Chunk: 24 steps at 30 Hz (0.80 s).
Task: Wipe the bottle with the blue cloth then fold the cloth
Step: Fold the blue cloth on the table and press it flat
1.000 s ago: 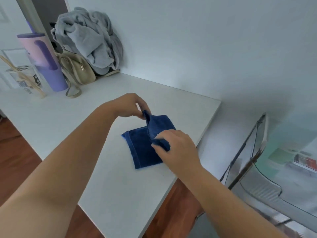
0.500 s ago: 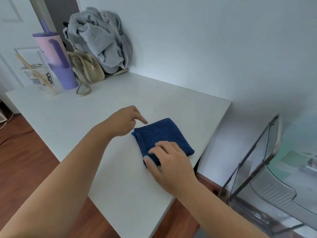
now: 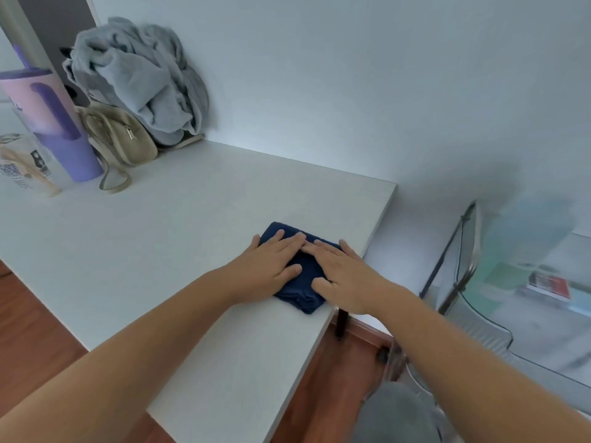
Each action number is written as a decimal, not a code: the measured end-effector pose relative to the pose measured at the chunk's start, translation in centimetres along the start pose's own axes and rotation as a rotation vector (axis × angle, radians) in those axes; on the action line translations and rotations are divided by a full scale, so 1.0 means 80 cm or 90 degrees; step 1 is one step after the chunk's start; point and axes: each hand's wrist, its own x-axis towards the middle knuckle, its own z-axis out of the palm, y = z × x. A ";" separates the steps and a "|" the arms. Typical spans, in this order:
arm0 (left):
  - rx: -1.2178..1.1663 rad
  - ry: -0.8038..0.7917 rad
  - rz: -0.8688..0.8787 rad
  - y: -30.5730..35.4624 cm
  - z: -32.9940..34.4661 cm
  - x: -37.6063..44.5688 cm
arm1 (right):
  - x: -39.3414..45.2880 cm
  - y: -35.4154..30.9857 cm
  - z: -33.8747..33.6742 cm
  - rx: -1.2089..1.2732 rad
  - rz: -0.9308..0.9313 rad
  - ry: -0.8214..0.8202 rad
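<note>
My fingers (image 3: 289, 239) lie straight and flat on both hands, pressing down on the cloth (image 3: 300, 284) and gripping nothing. The left hand (image 3: 270, 266) covers the cloth's left part, the right hand (image 3: 343, 276) its right part, and the index fingertips touch each other over its middle. The cloth is dark blue and folded into a small thick square; I see stacked layers at its near corner. It sits on the white surface (image 3: 179, 238), near the right edge and close to the front right corner.

The bottle (image 3: 51, 123), pink above and purple below with a purple lid, stands upright well apart from the cloth, at the far left of the surface. Just left of it stands a clear cup (image 3: 22, 167) with a wooden stick leaning across it. Just right of the bottle lies a beige bag (image 3: 118, 139), its strap looped on the surface. A grey garment (image 3: 137, 78) is heaped behind the bag against the wall. Right of the surface stands a glass table (image 3: 518, 298), blurred.
</note>
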 end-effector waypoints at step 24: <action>-0.002 -0.011 -0.088 0.023 0.002 0.042 | -0.012 0.007 0.002 -0.039 0.180 0.021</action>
